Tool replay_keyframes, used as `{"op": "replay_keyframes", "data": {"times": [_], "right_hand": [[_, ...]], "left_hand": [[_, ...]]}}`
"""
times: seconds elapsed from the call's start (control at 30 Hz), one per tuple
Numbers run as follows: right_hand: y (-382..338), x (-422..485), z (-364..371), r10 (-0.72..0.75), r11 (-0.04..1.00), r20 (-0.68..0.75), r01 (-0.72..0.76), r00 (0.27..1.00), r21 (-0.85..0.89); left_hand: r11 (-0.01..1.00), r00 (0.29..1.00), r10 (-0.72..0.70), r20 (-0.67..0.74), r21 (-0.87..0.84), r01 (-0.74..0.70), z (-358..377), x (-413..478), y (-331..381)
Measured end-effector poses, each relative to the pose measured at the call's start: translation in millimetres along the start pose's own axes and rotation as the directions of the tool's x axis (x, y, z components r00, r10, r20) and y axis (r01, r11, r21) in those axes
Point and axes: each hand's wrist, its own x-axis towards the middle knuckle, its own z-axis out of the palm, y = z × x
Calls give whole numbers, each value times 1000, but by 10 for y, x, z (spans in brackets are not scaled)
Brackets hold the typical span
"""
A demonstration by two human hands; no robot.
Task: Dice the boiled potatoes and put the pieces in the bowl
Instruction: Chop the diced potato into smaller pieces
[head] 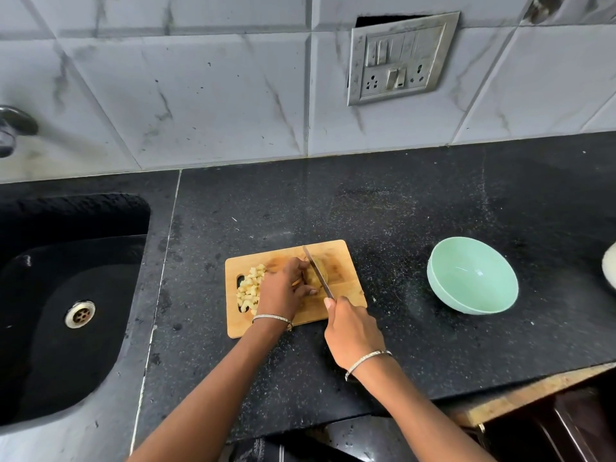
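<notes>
Head view, from the near edge outward: the right grip [353, 331], at the near right corner of the rectangular pale wooden cutting board [346, 288], is clenched round the handle of a slim steel-bladed kitchen knife [316, 273], forefinger lying along its top. The left grip [283, 291], over the middle of the board, curls its fingertips down onto a pale yellow boiled potato [324, 274], pinning it against the wood. The blade crosses the potato aslant, its tip reaching toward the board's far edge.

A boiled potato is light but soft, damp and crumbly, so it likely wants a light hold from above with fingertips tucked back from the blade. Squeezing would mash it, and the cut slabs may slide apart.

A heap of small yellow potato cubes [250, 288] lies at the board's left end, beside its handle slot. These would probably best be scooped loosely or carried on the flat of the blade.

Well to the right of the board, a mint-green round plastic bowl [473, 281] stands on the black speckled stone table [433, 208], with no pieces in it yet.

Left of the board is a black sink [66, 328]. Beyond the board rises the white tiled wall [200, 95].
</notes>
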Motion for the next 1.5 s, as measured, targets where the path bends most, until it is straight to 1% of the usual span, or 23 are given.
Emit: {"op": "replay_keyframes", "data": {"times": [0.1,0.27,0.47,0.7,0.93,1.07,1.13,1.27,1.37,1.43,1.5], "right_hand": [[-77,59,69,21,999,-20,-22,1000,-36],[-208,290,127,47,999,-19,-47,999,-27],[-185,305,166,13,995,-48,-17,999,-95],[-193,287,140,-9,991,-67,0,998,-133],[-15,89,265,42,988,-19,-45,999,-145],[110,-86,308,35,985,-1,-35,999,-167],[172,-218,278,32,986,21,-28,999,-165],[352,-502,67,44,993,55,-37,998,-116],[337,-533,-118,11,997,-2,-12,1000,-78],[243,-460,-148,-27,998,-56,24,998,-65],[148,-342,-113,-48,996,-79,42,996,-73]], "left_hand": [[1000,1000,14,0,8,-14,15,3,-33],[998,999,45,-27,42,-44,46,-10,-79],[999,999,39,-27,37,-38,52,-4,-74],[1000,1000,14,-23,21,-13,49,-7,-74],[999,1000,-17,-5,-51,17,37,3,-70],[998,1000,-21,-10,-63,21,-5,-14,-33],[994,999,-38,7,-101,39,-17,-21,-24],[992,999,-50,12,-119,51,-18,-43,-33],[991,999,-46,-4,-125,46,-19,-54,-4],[990,999,-49,-4,-134,48,-17,-60,12],[987,999,-53,-1,-149,52,-17,-73,18]]}}
